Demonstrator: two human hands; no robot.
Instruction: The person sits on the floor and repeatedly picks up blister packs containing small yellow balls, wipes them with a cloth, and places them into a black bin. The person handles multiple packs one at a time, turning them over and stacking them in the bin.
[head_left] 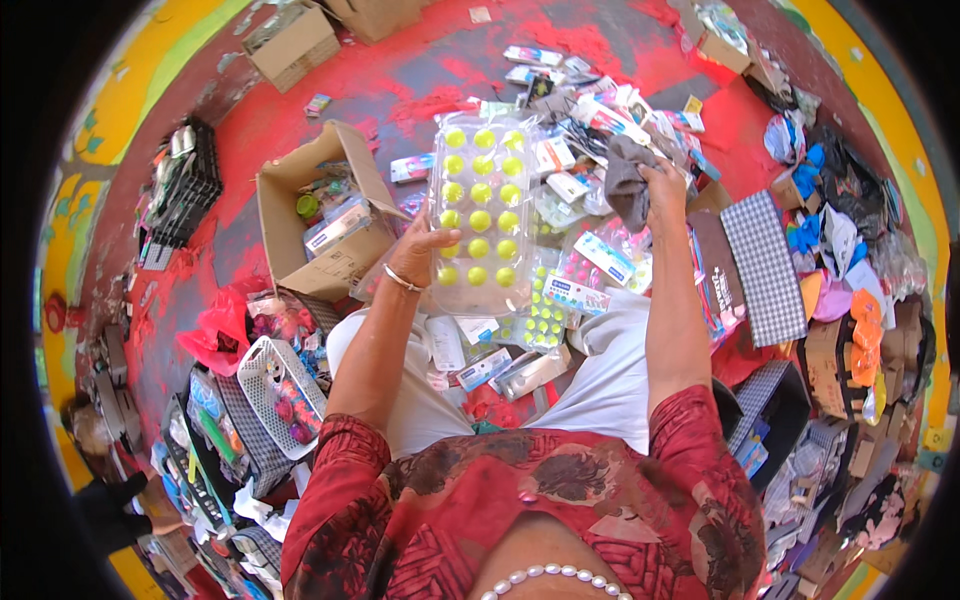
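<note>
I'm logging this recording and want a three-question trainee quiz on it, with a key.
1. Multiple choice: the clear pack in the left hand shows rows of round pieces coloured: A) blue; B) yellow-green; C) red.
2. True or false: the right hand is empty.
3. Fill in: the white basket lies on the person's ____ side.

Key: 1. B. 2. False; it holds a grey cloth. 3. left.

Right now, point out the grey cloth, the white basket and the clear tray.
Grey cloth (627, 188): head view, middle of its folds.
White basket (260, 372): head view, its perforated wall.
Clear tray (472, 297): head view, bare lower end.
</note>
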